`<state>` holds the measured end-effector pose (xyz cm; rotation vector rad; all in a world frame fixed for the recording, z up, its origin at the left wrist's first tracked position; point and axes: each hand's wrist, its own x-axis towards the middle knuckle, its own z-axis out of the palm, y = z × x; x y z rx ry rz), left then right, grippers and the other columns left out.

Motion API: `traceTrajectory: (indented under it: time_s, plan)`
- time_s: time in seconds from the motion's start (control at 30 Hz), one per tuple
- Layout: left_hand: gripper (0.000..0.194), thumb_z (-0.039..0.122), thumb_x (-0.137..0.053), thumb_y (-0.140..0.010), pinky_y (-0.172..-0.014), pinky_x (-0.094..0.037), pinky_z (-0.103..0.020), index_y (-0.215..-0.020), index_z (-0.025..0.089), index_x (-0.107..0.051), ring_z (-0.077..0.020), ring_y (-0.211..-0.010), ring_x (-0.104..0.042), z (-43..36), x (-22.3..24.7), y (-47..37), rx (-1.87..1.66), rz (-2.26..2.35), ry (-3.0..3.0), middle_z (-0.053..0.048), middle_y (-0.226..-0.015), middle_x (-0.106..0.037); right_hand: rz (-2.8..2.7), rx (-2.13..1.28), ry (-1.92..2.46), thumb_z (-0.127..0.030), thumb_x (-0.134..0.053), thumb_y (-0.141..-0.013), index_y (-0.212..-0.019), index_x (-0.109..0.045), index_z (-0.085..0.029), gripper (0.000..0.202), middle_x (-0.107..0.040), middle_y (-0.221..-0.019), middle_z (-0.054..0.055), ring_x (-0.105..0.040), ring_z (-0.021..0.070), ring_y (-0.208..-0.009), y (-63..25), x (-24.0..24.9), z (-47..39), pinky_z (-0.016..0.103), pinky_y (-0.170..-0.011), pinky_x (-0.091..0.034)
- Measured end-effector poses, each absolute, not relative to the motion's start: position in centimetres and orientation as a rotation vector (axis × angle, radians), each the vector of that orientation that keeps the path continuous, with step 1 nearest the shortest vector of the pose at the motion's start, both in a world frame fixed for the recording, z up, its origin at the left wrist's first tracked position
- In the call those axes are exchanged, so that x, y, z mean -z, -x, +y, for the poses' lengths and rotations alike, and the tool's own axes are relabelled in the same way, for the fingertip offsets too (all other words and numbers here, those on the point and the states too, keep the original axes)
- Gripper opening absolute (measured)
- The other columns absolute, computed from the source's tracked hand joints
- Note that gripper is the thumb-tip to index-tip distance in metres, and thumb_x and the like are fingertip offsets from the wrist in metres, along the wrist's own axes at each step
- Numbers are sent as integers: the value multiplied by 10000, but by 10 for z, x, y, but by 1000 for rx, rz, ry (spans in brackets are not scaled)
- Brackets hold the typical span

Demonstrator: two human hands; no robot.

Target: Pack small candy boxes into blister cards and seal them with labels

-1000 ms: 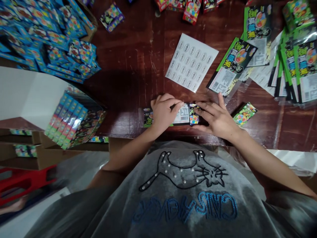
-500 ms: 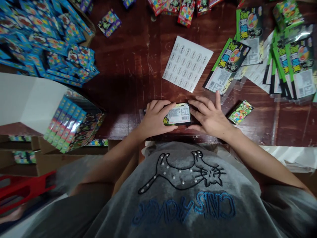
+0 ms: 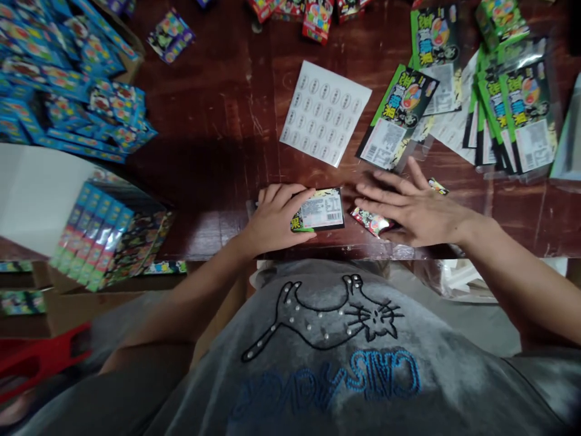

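Across the table point(image 3: 218, 133), a purple box point(image 3: 170, 36) and red boxes point(image 3: 318, 18) sit up top, a sticker sheet point(image 3: 325, 113) lies mid-table, and black-and-green packets point(image 3: 529, 115) overlap at right. At the front edge, the left hand point(image 3: 279, 218) pinches the black packet point(image 3: 322, 209) between thumb and fingers. And the right hand point(image 3: 408, 206) has come off that packet's end! Now its fingers spread over a small red box point(image 3: 372, 221), blocking most of a green box point(image 3: 438, 185) that was plainly visible before. Over left, a cardboard carton point(image 3: 131, 66) brims with blue boxes point(image 3: 91, 91); below, a white-walled carton point(image 3: 40, 194) holds a row of packs point(image 3: 91, 236).
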<state>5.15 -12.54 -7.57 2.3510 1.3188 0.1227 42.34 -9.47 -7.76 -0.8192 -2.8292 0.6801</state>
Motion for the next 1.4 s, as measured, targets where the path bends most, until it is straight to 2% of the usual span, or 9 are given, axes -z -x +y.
traceTrajectory:
  time_s: [0.2, 0.37, 0.63, 0.77, 0.93, 1.03, 1.1, 1.2, 1.4]
  plan:
    - [949, 491, -885, -804, -1181, -376, -556, -1638, 287, -481, -392, -1375, -487, -125, 77, -50, -96, 1306, -2344, -133, -1547, -578, -2755, -418, 980, -747, -562, -1022, -1570, -605, -272, 727, -752, -1449, 88, -594, 377, -1399, -404, 82, -97, 778, -1368, 35]
    - [937, 501, -884, -810, -1184, -381, -547, -1625, 258, -491, -386, -1383, -501, -128, 81, -53, -160, 1366, -2354, -142, -1542, -581, -2405, -254, 1353, -760, -561, -1006, -1596, -558, -232, 792, -691, -1498, 143, -591, 421, -1340, -389, 98, -113, 866, -1310, -109]
    - [931, 511, -894, -798, -1190, -370, -558, -1609, 264, -510, -396, -1374, -514, -126, 82, -57, -184, 1391, -2347, -140, -1550, -585, -2419, -306, 1278, -698, -540, -1047, -1620, -553, -240, 733, -692, -1526, 150, -619, 410, -1366, -378, 102, -117, 863, -1319, -99]
    - [922, 507, -891, -800, -1202, -361, -551, -1605, 242, -527, -398, -1383, -508, -127, 83, -61, -169, 1357, -2366, -144, -1551, -584, -2511, -600, 963, -583, -489, -1107, -1777, -262, -226, 792, -497, -1723, 187, -535, 391, -1548, -362, 103, -124, 778, -1360, -187]
    - [908, 520, -885, -815, -1177, -382, -538, -1604, 244, -529, -397, -1373, -514, -128, 83, -64, -194, 1341, -2385, -142, -1547, -594, -2487, -666, 994, -649, -414, -1105, -1765, 202, -220, 1000, -24, -1870, 218, -72, 406, -1744, -375, 92, -126, 782, -1344, -190]
    - [909, 498, -901, -797, -1165, -384, -542, -1598, 275, -535, -402, -1368, -515, -128, 83, -64, -200, 1366, -2364, -129, -1541, -598, -2482, -501, 1288, -880, -544, -935, -1791, 79, -203, 1257, -96, -1856, 266, -118, 501, -1720, -426, 75, -125, 858, -1307, -48]
    - [923, 500, -912, -782, -1159, -386, -546, -1597, 281, -538, -405, -1362, -516, -127, 83, -65, -212, 1361, -2362, -128, -1540, -596, -2463, -403, 1526, -930, -580, -873, -1779, -161, -131, 1279, -338, -1760, 326, -297, 558, -1644, -461, 68, -128, 892, -1277, -20]
    - [927, 506, -913, -782, -1172, -378, -549, -1598, 273, -540, -404, -1360, -519, -126, 84, -70, -242, 1343, -2376, -133, -1542, -593, -2453, -442, 1560, -831, -625, -920, -1604, -503, -92, 1014, -662, -1448, 287, -573, 497, -1434, -483, 71, -131, 845, -1309, -101]
    - [944, 501, -921, -778, -1177, -382, -539, -1598, 239, -536, -392, -1370, -517, -126, 86, -76, -228, 1279, -2408, -141, -1511, -609, -2517, -804, 906, -569, -758, -925, -1577, -550, -262, 750, -650, -1554, 136, -624, 356, -1418, -430, 96, -107, 764, -1366, -90]
